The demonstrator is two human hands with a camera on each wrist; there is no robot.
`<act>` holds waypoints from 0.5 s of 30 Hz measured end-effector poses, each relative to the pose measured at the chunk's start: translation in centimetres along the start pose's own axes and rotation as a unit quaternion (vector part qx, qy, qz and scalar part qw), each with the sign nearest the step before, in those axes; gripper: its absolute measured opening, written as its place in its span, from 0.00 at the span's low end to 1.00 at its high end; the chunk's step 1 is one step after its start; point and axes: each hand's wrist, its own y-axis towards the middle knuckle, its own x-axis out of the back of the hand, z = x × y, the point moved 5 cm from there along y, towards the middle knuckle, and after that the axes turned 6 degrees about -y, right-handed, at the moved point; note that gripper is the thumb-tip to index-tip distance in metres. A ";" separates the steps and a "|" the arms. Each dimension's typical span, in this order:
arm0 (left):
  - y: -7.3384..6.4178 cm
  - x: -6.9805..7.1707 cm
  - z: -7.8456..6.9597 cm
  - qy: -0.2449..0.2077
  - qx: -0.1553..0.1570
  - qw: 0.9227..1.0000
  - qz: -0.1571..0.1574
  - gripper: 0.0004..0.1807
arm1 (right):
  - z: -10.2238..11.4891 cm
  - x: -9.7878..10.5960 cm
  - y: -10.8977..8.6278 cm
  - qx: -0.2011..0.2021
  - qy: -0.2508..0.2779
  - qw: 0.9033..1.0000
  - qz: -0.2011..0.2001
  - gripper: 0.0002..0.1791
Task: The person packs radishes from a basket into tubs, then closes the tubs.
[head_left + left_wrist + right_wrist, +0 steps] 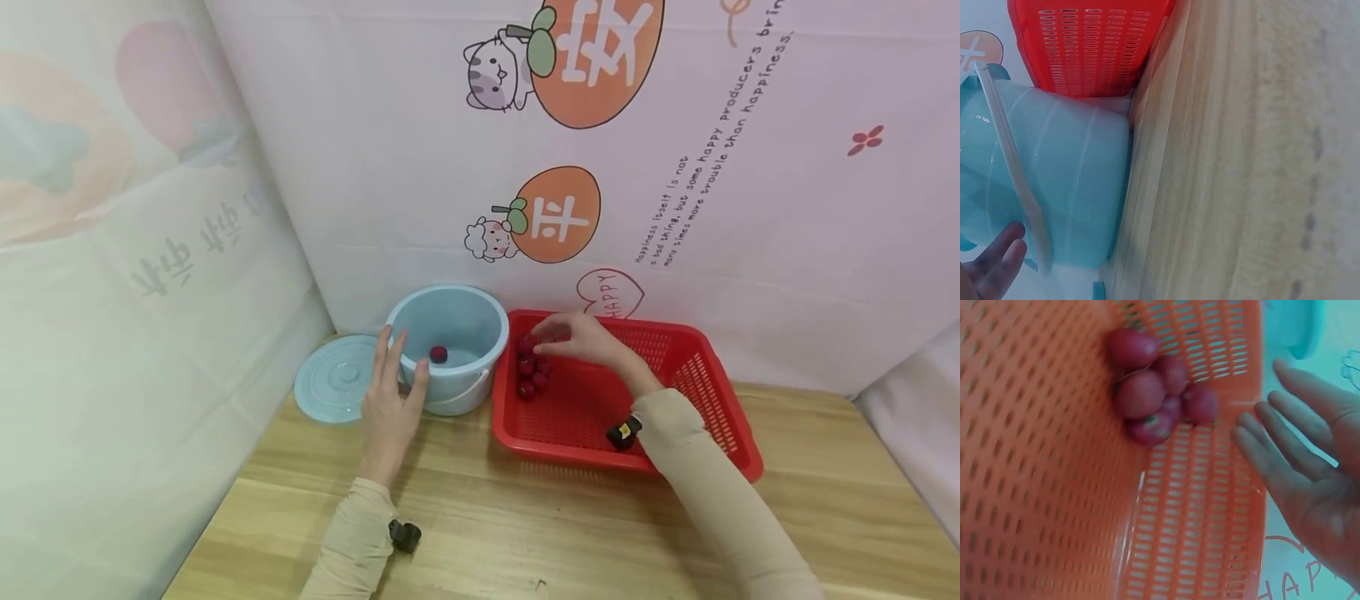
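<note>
A light blue bucket [453, 387] stands on the table with one red radish [438, 355] inside. My left hand [390, 408] is at the near left of its rim, fingers fairly straight and spread; the left wrist view shows fingertips [1011, 240] close beside the bucket's wall and handle. Several round red radishes [1141, 394] are clustered in the left end of the red plastic basket [577, 450]. Above the back of this cluster, my right hand [581, 337] hovers with loosely extended fingers; the right wrist view shows nothing in them.
Left of the bucket lies its light blue lid [337, 379], flat on the wooden table [480, 525]. A printed cloth [405, 167] rises like a wall behind the bucket and basket, and another hangs along the left.
</note>
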 end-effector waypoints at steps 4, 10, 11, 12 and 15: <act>0.1 0.1 -0.1 -0.003 0.001 1.000 0.004 0.33 | -0.2 -1.2 0.1 0.008 -0.050 0.998 0.049 0.16; 0.0 0.1 0.0 0.000 0.004 1.000 0.007 0.34 | 0.0 -3.1 -0.2 -0.003 -0.085 0.987 0.133 0.12; 0.0 0.1 0.0 0.000 0.005 1.000 0.007 0.34 | 0.1 -3.2 -0.3 -0.004 -0.089 0.987 0.137 0.11; 0.0 0.1 0.1 0.001 0.006 1.000 0.008 0.34 | 0.2 -3.4 -0.3 -0.004 -0.096 0.986 0.137 0.10; 0.0 0.1 0.1 0.002 0.005 1.000 0.006 0.33 | 0.5 -3.6 -0.3 -0.001 -0.108 0.986 0.127 0.09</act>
